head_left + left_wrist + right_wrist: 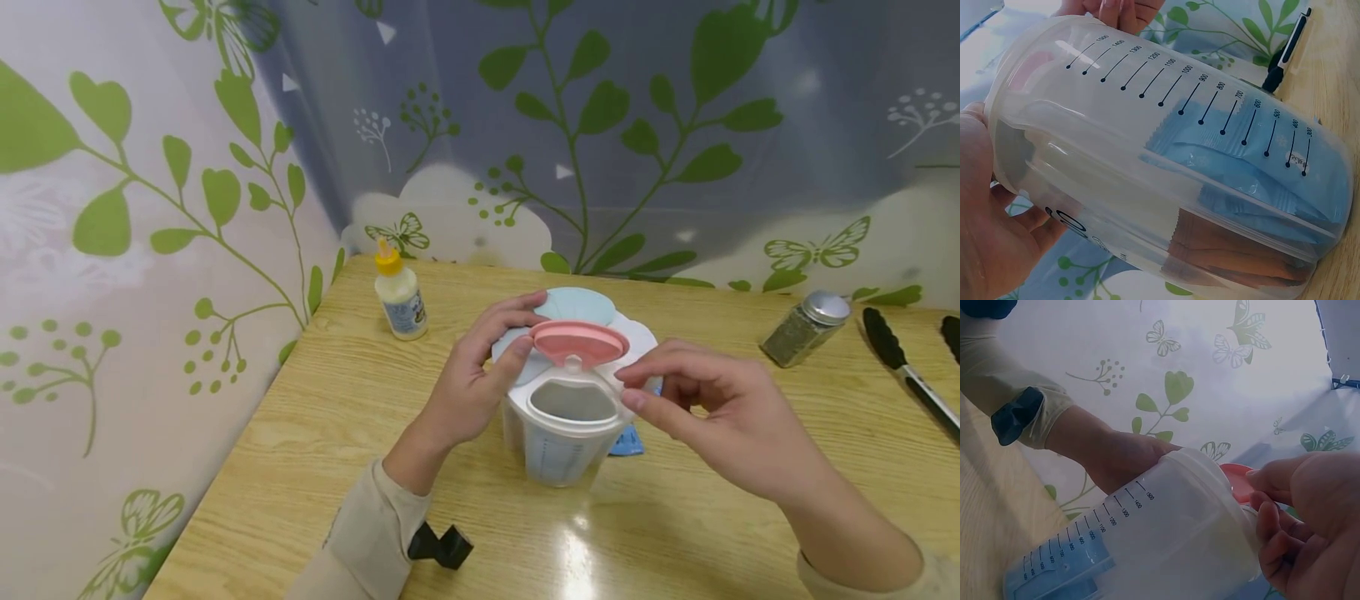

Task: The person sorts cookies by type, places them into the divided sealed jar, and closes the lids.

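Observation:
A clear plastic divided storage canister (564, 454) with measuring marks stands on the table. Its white top carries pale blue flip lids (576, 307); the pink flip lid (577, 343) stands raised behind the uncovered front compartment. Blue packets (1241, 169) and a brown packet (1235, 253) show through the wall. My left hand (480, 375) grips the left side of the top, thumb beside the pink lid. On the right, my right hand (720, 417) has its thumb and index fingertips at the rim by the opening, slightly apart, its other fingers bent.
A glue bottle (403, 300) with a yellow cap stands at the back left. To the right are a glass jar (806, 329) with a metal lid and black-tipped tongs (903, 367). A patterned curtain (450, 183) borders the table's back and left.

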The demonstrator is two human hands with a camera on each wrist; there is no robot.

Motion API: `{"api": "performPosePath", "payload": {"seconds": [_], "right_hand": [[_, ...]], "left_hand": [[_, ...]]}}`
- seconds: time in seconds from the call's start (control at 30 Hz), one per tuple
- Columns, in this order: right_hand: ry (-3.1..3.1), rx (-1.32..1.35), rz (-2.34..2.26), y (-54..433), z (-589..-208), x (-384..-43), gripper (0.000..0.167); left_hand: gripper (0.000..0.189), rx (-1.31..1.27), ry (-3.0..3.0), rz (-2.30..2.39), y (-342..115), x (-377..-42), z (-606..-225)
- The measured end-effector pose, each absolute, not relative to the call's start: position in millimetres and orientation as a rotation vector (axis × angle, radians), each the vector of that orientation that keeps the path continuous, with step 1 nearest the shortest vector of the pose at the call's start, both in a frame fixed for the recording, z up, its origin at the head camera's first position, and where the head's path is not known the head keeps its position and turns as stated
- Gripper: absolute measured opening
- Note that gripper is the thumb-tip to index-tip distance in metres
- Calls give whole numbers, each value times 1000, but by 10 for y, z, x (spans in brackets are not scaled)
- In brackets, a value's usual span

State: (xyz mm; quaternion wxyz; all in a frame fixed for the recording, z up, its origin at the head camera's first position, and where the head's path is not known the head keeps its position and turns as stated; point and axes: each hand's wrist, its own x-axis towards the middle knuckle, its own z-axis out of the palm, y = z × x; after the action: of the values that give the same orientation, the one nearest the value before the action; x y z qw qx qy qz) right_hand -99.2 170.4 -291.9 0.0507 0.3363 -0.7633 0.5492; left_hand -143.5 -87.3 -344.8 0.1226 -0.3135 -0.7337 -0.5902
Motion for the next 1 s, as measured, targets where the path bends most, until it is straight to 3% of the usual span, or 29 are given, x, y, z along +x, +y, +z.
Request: {"api": "performPosePath", "payload": {"seconds": [0.37, 0.77, 1.0], "right_hand": [[-1920, 1155, 2084, 1911, -3143, -1081, 41], [-2138, 778, 2086, 2237, -3338, -1133, 32], [-2437, 561, 1817, 2373, -3498, -1257, 32]], "left_hand": [[55, -907, -2143, -1730, -862, -1433, -3462], [48, -900, -2154, -1732, -867, -1422, -3452], [46, -906, -2143, -1737, -863, -1419, -3438]]}}
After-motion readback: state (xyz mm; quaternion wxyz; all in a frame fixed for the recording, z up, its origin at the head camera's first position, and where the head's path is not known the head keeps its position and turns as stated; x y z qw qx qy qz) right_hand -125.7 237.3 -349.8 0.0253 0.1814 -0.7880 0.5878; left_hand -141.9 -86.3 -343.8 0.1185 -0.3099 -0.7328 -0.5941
